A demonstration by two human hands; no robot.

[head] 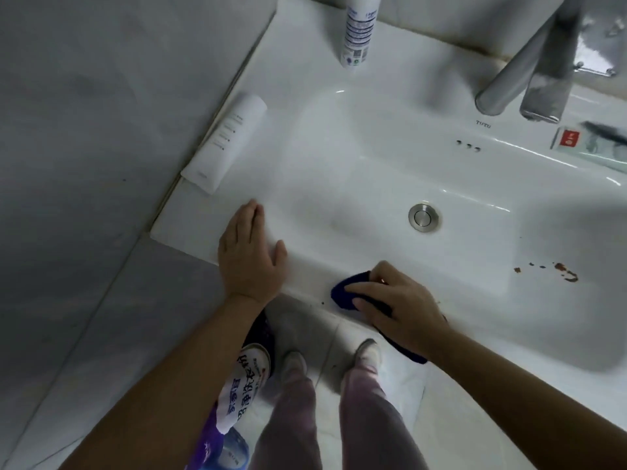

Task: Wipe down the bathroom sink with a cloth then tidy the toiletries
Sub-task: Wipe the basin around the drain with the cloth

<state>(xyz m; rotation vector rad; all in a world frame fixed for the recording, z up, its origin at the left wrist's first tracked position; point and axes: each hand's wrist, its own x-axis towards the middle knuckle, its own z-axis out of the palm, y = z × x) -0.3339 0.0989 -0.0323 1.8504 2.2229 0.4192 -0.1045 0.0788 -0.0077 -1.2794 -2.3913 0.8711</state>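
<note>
The wiping step was underway: the right hand [400,303] pressed a blue cloth [349,293] on the sink [339,157] rim at 6 o'clock, the left hand [249,256] lay flat and empty, and rust-coloured spots [559,271] at 4 o'clock likely needed scrubbing next.

Grey tiled wall [84,113] runs along the left of the white vanity surface [217,215], meeting a pale tiled floor [101,334] below. Light is dim and cool, with soft glints on the glazed ceramic.
</note>
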